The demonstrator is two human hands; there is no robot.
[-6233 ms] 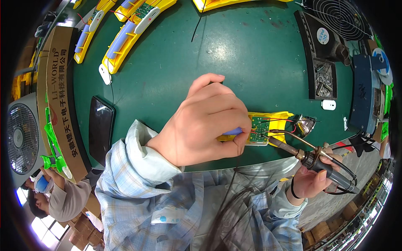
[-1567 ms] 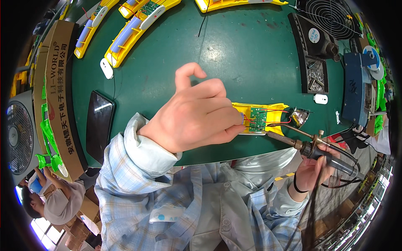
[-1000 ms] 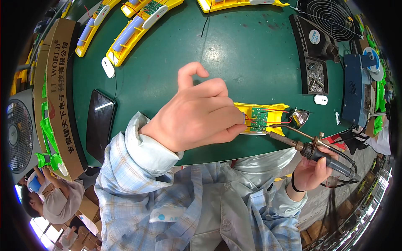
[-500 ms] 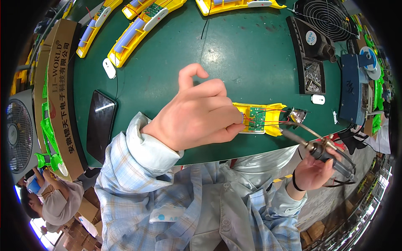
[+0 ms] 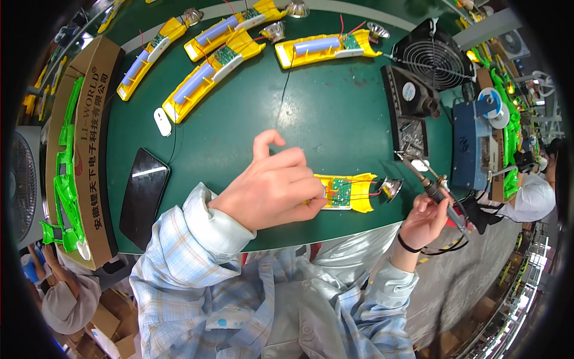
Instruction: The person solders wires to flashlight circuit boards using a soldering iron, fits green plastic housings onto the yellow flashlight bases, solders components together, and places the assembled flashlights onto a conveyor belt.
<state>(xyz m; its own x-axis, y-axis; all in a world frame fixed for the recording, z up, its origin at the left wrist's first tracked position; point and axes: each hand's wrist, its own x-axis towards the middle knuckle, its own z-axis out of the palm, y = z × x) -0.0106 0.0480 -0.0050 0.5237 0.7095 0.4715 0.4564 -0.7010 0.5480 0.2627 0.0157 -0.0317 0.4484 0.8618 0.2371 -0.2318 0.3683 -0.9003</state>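
My left hand [image 5: 275, 185] is closed, thumb and fingertips pinching the left end of a yellow flashlight housing half [image 5: 361, 203]; the hand covers that end. Inside the housing lies a green circuit board [image 5: 341, 193], with red and dark wires running right to a silver reflector cup [image 5: 390, 188]. My right hand [image 5: 423, 221] is closed around the handle of a soldering iron [image 5: 435, 190]. The iron points up and left, its tip by the black tray [image 5: 395, 113], apart from the housing.
Several yellow housings [image 5: 197, 85] with purple battery cells lie at the back. A black fan [image 5: 433, 60] and a blue soldering station [image 5: 469, 143] with a solder spool [image 5: 491, 105] stand right. A phone [image 5: 144, 191] and cardboard box [image 5: 95, 155] are left. A person [image 5: 69, 299] sits beyond.
My right hand has moved the soldering iron up and away from the housing's wired end; its tip is now by the tray. My left hand keeps its pinch. The whole view has shifted.
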